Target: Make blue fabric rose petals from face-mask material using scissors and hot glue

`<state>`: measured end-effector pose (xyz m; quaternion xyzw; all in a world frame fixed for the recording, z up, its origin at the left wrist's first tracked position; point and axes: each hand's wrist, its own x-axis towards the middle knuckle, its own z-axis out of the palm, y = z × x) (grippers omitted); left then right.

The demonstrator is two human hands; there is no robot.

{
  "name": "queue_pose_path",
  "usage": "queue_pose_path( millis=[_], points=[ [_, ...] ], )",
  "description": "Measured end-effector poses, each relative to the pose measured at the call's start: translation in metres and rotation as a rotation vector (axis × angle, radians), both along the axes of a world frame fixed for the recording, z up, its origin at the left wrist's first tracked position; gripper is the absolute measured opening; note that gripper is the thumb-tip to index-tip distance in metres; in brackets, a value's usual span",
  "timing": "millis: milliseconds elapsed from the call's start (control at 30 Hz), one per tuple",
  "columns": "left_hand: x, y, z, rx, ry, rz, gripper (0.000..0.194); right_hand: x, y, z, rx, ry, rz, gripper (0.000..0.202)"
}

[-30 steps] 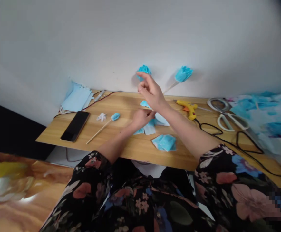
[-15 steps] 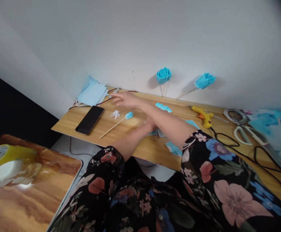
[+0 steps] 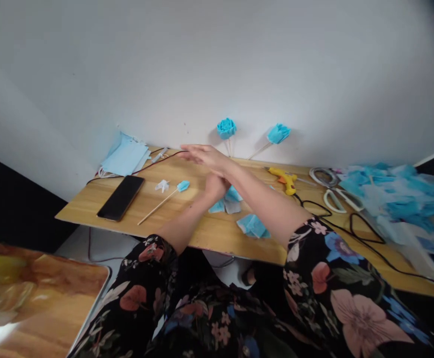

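Note:
My right hand (image 3: 204,155) reaches across to the left above the table, its fingers stretched out and nothing seen in them. Under that wrist is my left hand (image 3: 217,187), with its fingers hidden behind my right forearm. Blue and grey fabric pieces (image 3: 233,206) lie just beside the left hand, and a crumpled blue piece (image 3: 253,226) rests nearer the front edge. Left of my hands, a thin wooden stick (image 3: 156,205) lies flat with a small blue bud (image 3: 183,186) at its tip. Close to it sits a small white scrap (image 3: 162,185).
A phone (image 3: 121,198) and a stack of blue face masks (image 3: 125,156) lie at left. Two blue flowers (image 3: 226,128) on sticks lean at the wall. Rightward are a yellow glue gun (image 3: 284,180), its black cord, scissors (image 3: 335,200) and a blue fabric pile (image 3: 396,189).
The view has shifted right, showing more of the fabric pile. My right hand has drawn back from near the masks and now lies closer above my left hand.

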<state>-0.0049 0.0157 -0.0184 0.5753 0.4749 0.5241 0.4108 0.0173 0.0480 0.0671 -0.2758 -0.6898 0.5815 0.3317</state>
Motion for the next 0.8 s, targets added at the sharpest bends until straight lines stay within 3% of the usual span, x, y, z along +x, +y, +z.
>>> queue_pose_path(
  millis=[67, 167, 267, 467, 533, 633, 800],
  points=[
    [-0.001, -0.003, 0.004, 0.045, 0.059, 0.03, 0.029, 0.023, -0.003, 0.008, -0.058, 0.069, -0.084, 0.04],
    [-0.002, -0.005, 0.01, 0.172, 0.165, 0.06, 0.013, 0.054, -0.008, 0.018, -0.074, 0.115, -0.184, 0.04],
    [-0.004, -0.004, 0.014, 0.174, 0.052, 0.051, 0.011, 0.08, -0.013, 0.017, -0.016, 0.1, -0.265, 0.034],
    [-0.006, -0.009, 0.022, 0.062, -0.406, -0.226, 0.044, 0.112, -0.019, -0.014, -0.038, 0.134, -0.307, 0.051],
    [-0.003, -0.014, 0.024, 0.053, -0.416, -0.316, 0.048, 0.117, -0.02, -0.026, -0.024, 0.08, -0.307, 0.056],
    [0.001, -0.019, 0.027, 0.053, -0.359, -0.316, 0.046, 0.123, -0.02, -0.038, 0.056, -0.027, -0.318, 0.057],
    [-0.001, -0.02, 0.029, 0.025, -0.362, -0.294, 0.042, 0.131, -0.029, -0.04, 0.372, -0.118, -0.498, 0.04]
  ],
)
